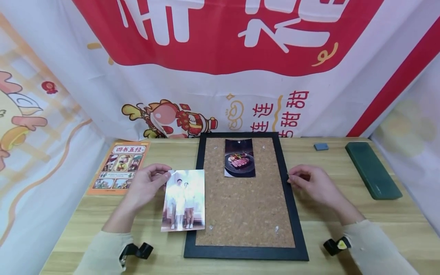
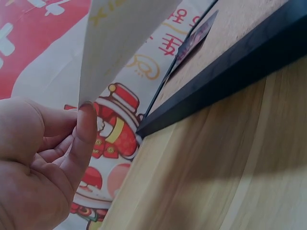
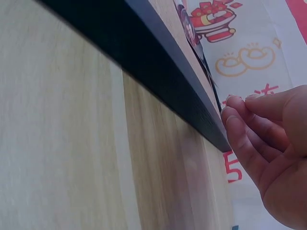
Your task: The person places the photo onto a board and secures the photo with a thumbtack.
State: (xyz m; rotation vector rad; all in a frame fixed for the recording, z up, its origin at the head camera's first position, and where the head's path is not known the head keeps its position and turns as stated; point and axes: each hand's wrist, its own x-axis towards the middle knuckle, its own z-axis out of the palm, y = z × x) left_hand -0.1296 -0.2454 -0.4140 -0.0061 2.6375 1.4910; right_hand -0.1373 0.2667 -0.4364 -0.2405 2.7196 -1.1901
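My left hand [image 1: 148,185] pinches the upper left corner of a photo print [image 1: 185,198] showing two standing people. The photo is held over the left edge of a black-framed cork board [image 1: 254,210]; its pale back [image 2: 112,43] shows in the left wrist view. A picture of a plated dish [image 1: 239,158] is fixed near the board's top, with a pin [image 1: 239,141] at its upper edge. By the right side of the frame, my right hand [image 1: 314,183] holds a tiny thing between thumb and fingers, apparently a push pin [image 1: 288,174]; the fingertips mostly hide it.
Several clear pins, one of them a lower-right pin [image 1: 277,229], sit near the cork's corners. An orange comic-style book [image 1: 118,168] lies at left behind my left hand. At right are a small blue block [image 1: 321,146] and a dark green case [image 1: 372,170]. A printed cloth [image 1: 192,88] hangs behind.
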